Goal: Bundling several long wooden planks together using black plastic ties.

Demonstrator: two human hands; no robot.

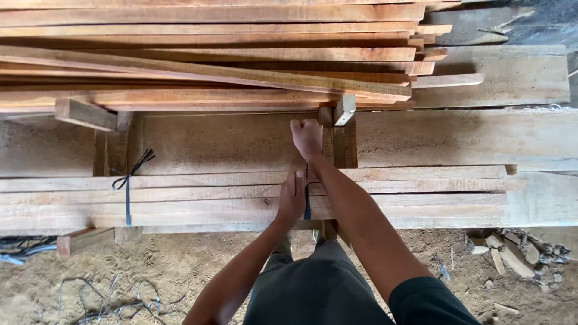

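We stood at a bundle of planks (180, 201) laid flat on wooden supports, with sawdust on the ground below. Our right hand (306, 138) was a closed fist beyond the bundle, gripping the upper end of a dark strap (307, 201) and holding it taut. The strap ran from that fist down across the top planks and over the near edge. Our left hand (292, 198) lay flat on the planks just beside the strap, fingers together and pressing down, holding nothing that we could see. Further left, a second strap (128, 183) already circled the same bundle, its knotted ends sticking up. Behind the bundle rose a taller stack of boards (211, 54), reddish and uneven at the ends. Loose wire (108, 298) lay on the sawdust at lower left, and wood scraps (512, 253) at lower right.
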